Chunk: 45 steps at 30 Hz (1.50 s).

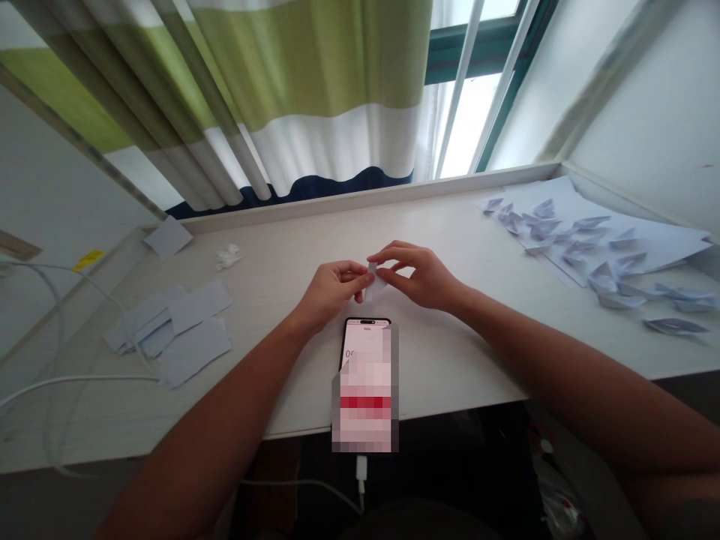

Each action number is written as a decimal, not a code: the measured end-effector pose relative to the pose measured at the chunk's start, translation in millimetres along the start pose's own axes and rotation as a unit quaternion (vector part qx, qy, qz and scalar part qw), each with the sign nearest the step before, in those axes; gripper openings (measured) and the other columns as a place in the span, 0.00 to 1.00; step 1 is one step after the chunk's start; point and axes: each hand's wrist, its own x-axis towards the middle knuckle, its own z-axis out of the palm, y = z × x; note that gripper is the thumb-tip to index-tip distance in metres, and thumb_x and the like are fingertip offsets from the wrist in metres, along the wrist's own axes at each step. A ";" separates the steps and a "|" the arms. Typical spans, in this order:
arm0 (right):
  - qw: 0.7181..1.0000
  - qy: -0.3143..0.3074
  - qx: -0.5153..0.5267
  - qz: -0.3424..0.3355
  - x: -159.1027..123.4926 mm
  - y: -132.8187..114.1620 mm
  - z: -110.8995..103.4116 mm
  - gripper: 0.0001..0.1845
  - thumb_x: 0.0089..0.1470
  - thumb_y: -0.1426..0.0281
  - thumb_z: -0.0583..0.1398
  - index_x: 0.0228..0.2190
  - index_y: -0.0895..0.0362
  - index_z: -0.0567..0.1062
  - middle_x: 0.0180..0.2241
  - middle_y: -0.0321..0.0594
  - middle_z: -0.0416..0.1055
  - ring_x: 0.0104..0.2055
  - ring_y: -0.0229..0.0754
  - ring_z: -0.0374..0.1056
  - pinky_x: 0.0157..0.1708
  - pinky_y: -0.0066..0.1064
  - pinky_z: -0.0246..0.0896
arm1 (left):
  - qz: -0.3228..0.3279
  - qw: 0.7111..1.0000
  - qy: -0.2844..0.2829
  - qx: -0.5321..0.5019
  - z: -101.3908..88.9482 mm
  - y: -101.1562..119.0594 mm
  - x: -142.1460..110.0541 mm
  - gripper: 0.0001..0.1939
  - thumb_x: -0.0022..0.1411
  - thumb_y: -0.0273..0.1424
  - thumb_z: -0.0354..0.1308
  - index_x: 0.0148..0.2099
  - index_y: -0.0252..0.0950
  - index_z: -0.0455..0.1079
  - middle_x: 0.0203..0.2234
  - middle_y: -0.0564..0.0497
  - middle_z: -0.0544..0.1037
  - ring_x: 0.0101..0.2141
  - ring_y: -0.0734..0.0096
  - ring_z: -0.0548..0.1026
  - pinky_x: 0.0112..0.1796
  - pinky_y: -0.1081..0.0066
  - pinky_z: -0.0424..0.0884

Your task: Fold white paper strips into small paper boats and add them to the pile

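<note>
Between my two hands, over the middle of the white desk, is a small folded piece of white paper point(369, 291). My left hand point(336, 289) pinches its left side between thumb and fingers. From the right, my right hand point(419, 274) grips the paper's upper part with its thumb and fingertips. Part of the paper is hidden by the fingers, so its exact folds cannot be made out. Just below the hands lies a phone point(368, 337), its screen lit and mostly blurred out.
Folded paper boats point(604, 281) and white sheets point(664, 232) lie at the right. Cut paper pieces point(194, 349) are at the left, near crumpled paper point(228, 257) and another square point(169, 238). A white cable point(79, 382) crosses the left side; a charging plug point(361, 469) hangs below the phone.
</note>
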 end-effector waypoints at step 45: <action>0.990 0.060 -0.095 -0.081 1.3 -2.2 2.1 0.06 0.70 0.67 0.63 0.41 0.52 0.81 0.41 0.43 0.78 0.41 0.46 0.74 0.41 0.43 0.74 | 0.003 0.997 -0.020 -0.075 7.3 -3.2 -2.1 0.16 0.71 0.43 0.68 0.47 0.34 0.78 0.43 0.41 0.88 0.40 0.58 0.89 0.39 0.65 0.84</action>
